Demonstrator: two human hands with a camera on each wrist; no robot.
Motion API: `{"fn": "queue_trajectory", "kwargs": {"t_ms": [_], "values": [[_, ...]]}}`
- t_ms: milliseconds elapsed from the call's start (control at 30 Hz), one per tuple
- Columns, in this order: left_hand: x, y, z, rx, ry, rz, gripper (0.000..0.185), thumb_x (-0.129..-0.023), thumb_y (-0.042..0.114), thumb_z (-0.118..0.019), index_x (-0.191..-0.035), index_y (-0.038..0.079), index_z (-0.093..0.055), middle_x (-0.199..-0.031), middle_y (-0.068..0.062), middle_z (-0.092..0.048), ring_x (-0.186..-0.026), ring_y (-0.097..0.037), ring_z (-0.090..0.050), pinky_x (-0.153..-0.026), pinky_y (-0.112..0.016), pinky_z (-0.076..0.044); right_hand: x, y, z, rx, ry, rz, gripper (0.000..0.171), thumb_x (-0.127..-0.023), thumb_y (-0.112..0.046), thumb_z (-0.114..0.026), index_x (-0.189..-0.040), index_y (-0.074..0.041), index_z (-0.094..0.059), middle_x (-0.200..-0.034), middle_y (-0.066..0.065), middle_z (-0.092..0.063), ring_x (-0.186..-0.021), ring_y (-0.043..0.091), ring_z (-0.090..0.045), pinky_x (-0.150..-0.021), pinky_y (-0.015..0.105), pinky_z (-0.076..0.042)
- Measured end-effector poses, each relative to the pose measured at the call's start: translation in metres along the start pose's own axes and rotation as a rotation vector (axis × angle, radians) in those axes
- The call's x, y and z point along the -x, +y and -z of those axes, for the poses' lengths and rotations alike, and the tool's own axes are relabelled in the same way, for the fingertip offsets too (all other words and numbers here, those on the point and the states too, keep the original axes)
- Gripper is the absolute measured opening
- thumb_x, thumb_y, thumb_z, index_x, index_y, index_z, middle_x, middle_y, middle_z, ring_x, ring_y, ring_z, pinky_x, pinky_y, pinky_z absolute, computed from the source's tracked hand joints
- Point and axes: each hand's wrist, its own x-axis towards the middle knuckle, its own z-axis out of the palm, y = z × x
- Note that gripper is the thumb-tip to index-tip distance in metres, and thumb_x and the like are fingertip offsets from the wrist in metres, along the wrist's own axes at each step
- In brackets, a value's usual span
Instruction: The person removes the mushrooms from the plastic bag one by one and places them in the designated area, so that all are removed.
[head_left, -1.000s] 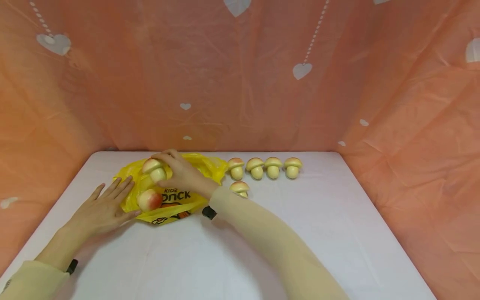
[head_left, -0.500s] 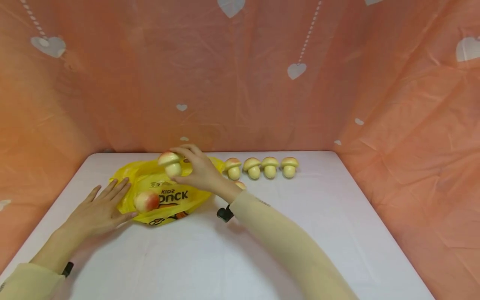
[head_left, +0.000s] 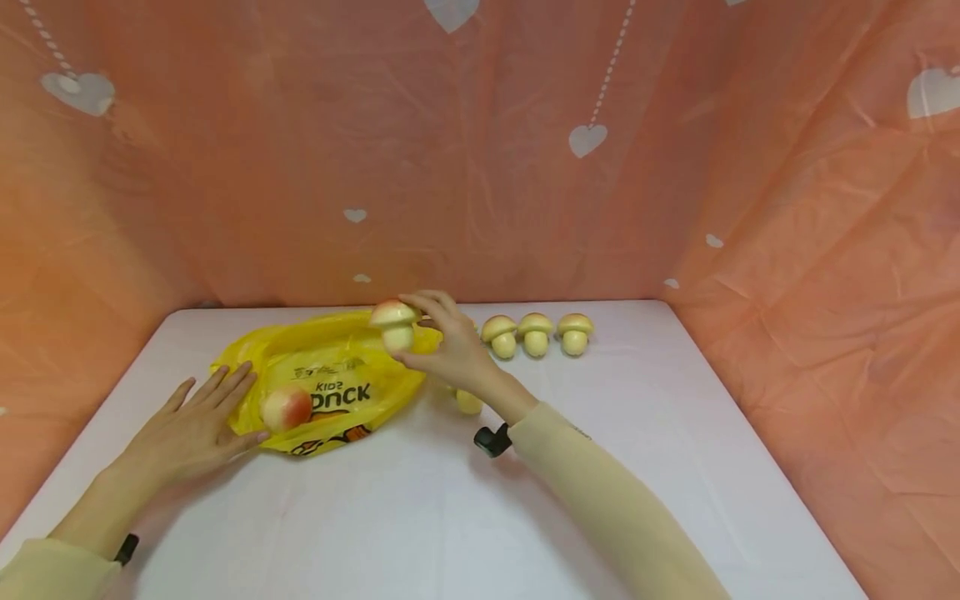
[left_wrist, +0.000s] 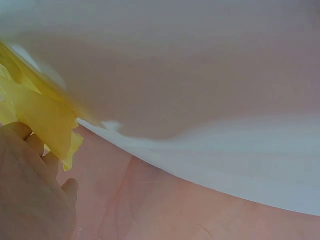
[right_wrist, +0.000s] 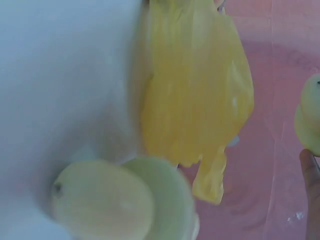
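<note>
My right hand pinches a toy mushroom with a red-tinged cap and pale stem, upright over the right end of a yellow plastic bag. In the right wrist view that mushroom shows at the right edge with a fingertip against it. The left hand lies with straight, spread fingers over the bag's left edge. Inside the bag's mouth sits a round cream-and-red thing, like a peach or a mushroom cap seen from above. Another mushroom stands beneath the right hand, its cap hidden.
Right of the bag, several more toy mushrooms form a row along the back of the white table; the leftmost is mostly hidden behind the right hand. Orange cloth with white hearts hangs behind and at both sides.
My right hand has carried the mushroom rightward from over the bag's left part to its right end. The left hand stays on the bag, and the round thing stays in it.
</note>
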Motion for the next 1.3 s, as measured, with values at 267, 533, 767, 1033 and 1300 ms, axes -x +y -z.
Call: {"fn": "queue_trajectory", "kwargs": {"t_ms": [267, 533, 767, 1033, 1300], "values": [[0.001, -0.001, -0.001, -0.012, 0.003, 0.005, 0.097, -0.1, 0.061, -0.057, -0.164, -0.002, -0.022, -0.172, -0.023, -0.016, -0.155, -0.048, -0.018, -0.125, -0.057, 0.012, 0.024, 0.014, 0.019, -0.013, 0.08, 0.004, 0.072, -0.081, -0.001, -0.088, -0.146, -0.002, -0.056, -0.141, 0.016, -0.052, -0.125, 0.029, -0.058, -0.103, 0.039, -0.055], [0.002, -0.002, -0.002, -0.009, 0.014, 0.0, 0.096, -0.1, 0.06, -0.058, -0.163, -0.002, -0.023, -0.172, -0.022, -0.016, -0.156, -0.047, -0.017, -0.125, -0.056, 0.014, 0.049, 0.032, 0.038, 0.021, 0.108, -0.068, 0.073, -0.081, -0.004, -0.089, -0.146, -0.005, -0.056, -0.141, 0.013, -0.053, -0.125, 0.028, -0.058, -0.104, 0.044, -0.055], [0.002, -0.003, -0.002, -0.011, 0.034, -0.006, 0.096, -0.1, 0.059, -0.059, -0.164, -0.002, -0.022, -0.172, -0.021, -0.015, -0.156, -0.046, -0.016, -0.125, -0.053, 0.016, 0.07, 0.045, 0.055, 0.043, 0.143, -0.116, 0.071, -0.081, -0.007, -0.09, -0.144, -0.007, -0.058, -0.141, 0.011, -0.054, -0.124, 0.026, -0.059, -0.103, 0.043, -0.055], [0.001, 0.0, 0.002, -0.007, 0.016, -0.002, 0.096, -0.1, 0.06, -0.059, -0.163, -0.003, -0.023, -0.171, -0.023, -0.017, -0.155, -0.049, -0.019, -0.125, -0.055, 0.014, 0.091, 0.06, 0.072, 0.037, 0.156, -0.117, 0.072, -0.077, 0.008, -0.088, -0.142, 0.001, -0.057, -0.139, 0.019, -0.055, -0.124, 0.034, -0.058, -0.104, 0.043, -0.055], [0.002, -0.002, -0.001, -0.005, 0.028, -0.004, 0.097, -0.099, 0.06, -0.059, -0.163, -0.003, -0.024, -0.171, -0.023, -0.019, -0.156, -0.047, -0.018, -0.125, -0.053, 0.017, 0.104, 0.066, 0.086, 0.129, 0.094, -0.219, 0.072, -0.074, 0.009, -0.087, -0.14, 0.003, -0.057, -0.14, 0.021, -0.055, -0.125, 0.037, -0.059, -0.1, 0.045, -0.057]]}}
